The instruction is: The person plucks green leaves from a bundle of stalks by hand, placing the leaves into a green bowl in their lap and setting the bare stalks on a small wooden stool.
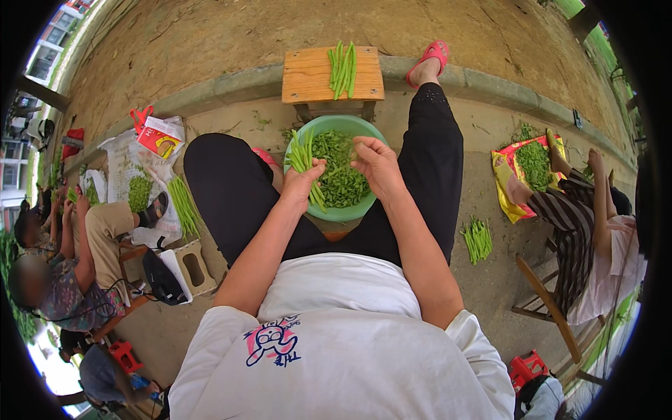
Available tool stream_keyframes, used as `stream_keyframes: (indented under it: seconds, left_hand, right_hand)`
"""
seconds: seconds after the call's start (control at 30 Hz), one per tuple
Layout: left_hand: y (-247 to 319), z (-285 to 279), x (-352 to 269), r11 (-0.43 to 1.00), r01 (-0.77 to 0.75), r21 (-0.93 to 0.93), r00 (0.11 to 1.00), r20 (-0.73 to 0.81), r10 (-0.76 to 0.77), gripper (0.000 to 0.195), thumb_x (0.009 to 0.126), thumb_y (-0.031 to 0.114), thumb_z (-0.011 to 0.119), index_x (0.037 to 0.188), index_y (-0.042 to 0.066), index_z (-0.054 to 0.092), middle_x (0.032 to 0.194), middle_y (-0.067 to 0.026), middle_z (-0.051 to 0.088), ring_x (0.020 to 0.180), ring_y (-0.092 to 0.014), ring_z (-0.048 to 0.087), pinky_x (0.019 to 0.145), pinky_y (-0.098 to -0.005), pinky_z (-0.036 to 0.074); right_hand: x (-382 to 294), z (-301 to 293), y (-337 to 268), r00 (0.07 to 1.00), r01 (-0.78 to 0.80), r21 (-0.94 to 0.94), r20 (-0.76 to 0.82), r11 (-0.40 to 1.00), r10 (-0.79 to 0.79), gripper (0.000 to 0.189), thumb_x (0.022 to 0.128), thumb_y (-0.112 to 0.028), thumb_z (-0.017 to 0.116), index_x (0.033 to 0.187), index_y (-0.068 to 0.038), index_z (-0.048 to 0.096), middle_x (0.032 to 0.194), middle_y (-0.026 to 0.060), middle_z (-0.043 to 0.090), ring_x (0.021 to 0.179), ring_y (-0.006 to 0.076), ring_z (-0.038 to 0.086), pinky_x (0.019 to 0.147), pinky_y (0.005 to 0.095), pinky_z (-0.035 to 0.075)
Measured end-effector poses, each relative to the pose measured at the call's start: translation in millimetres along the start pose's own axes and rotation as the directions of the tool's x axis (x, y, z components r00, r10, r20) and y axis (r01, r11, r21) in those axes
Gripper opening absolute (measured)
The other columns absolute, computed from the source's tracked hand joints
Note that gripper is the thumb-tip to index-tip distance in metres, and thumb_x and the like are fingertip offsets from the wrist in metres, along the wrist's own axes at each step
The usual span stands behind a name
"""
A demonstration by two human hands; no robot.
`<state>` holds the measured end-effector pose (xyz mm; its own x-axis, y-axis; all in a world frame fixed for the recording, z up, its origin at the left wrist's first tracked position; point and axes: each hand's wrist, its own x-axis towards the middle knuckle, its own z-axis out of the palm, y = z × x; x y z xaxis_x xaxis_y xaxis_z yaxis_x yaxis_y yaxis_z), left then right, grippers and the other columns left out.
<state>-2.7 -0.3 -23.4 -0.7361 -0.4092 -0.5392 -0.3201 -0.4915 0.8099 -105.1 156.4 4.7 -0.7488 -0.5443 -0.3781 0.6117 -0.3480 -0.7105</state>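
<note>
My left hand point(303, 182) grips a bunch of green vegetable stems point(301, 152) over the left side of a light-green plastic basin point(338, 123). The basin sits between my knees and holds a heap of green leaves and short pieces point(344, 181). Above its right side hovers my right hand point(379, 167), with fingers curled and thumb near the fingertips. Whether something small is pinched there is too unclear to see. Just beyond the basin stands a low wooden stool point(304, 79), and several long green stems point(343, 71) lie side by side on its top.
Stem piles lie at right point(476, 241) and left point(184, 206). A white woven sack point(118, 152) and a red-and-white bag point(160, 137) rest at left. Seated people flank me; a red-yellow sack point(504, 194) with leaves lies at right. A concrete kerb point(231, 84) runs behind the stool.
</note>
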Motion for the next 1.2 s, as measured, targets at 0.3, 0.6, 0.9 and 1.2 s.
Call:
stream_keyframes:
  seconds: [0.3, 0.6, 0.9, 1.2]
  left_hand:
    - [6.0, 13.4, -11.2, 0.971, -0.184, 0.156, 0.971, 0.185, 0.154, 0.018, 0.079, 0.010, 0.068, 0.093, 0.005, 0.058, 0.087, -0.0031, 0.062, 0.071, -0.009, 0.055, 0.061, -0.0228, 0.044]
    - [1.2, 13.9, -8.7, 0.948, -0.195, 0.250, 0.980, 0.083, 0.179, 0.013, 0.078, 0.005, 0.063, 0.090, 0.004, 0.057, 0.078, -0.0009, 0.058, 0.065, -0.009, 0.053, 0.058, -0.0228, 0.043]
    - [2.1, 0.4, -2.0, 0.999, 0.001, -0.052, 1.000, -0.001, -0.001, 0.020, 0.077, 0.000, 0.059, 0.094, 0.006, 0.050, 0.079, -0.0065, 0.057, 0.064, -0.015, 0.054, 0.055, -0.0276, 0.046]
    - [-3.4, -5.8, 6.7, 0.956, 0.128, -0.265, 0.990, -0.027, -0.140, 0.023, 0.076, -0.003, 0.057, 0.095, 0.008, 0.049, 0.081, -0.0075, 0.056, 0.065, -0.018, 0.054, 0.055, -0.0308, 0.047]
  right_hand:
    - [3.4, -3.8, 5.1, 0.998, -0.028, -0.007, -0.056, 1.000, 0.028, 0.013, 0.089, -0.010, 0.055, 0.100, -0.003, 0.058, 0.081, 0.0018, 0.056, 0.072, 0.0093, 0.056, 0.065, 0.0251, 0.051]
    - [1.8, -1.1, 4.4, 0.999, -0.037, -0.114, -0.026, 0.993, 0.035, 0.014, 0.086, -0.010, 0.059, 0.099, -0.004, 0.059, 0.085, 0.0013, 0.058, 0.074, 0.0092, 0.056, 0.066, 0.0236, 0.051]
    - [0.1, 0.2, 7.7, 0.991, 0.009, -0.262, 0.131, 0.965, 0.026, 0.007, 0.084, -0.008, 0.061, 0.091, -0.006, 0.062, 0.081, -0.0007, 0.060, 0.072, 0.0071, 0.054, 0.064, 0.0214, 0.045]
    - [-6.6, 5.7, 3.9, 0.937, 0.099, -0.368, 0.347, 0.925, 0.038, 0.009, 0.080, -0.002, 0.063, 0.089, -0.003, 0.064, 0.084, 0.0009, 0.061, 0.079, 0.0094, 0.055, 0.072, 0.0231, 0.045]
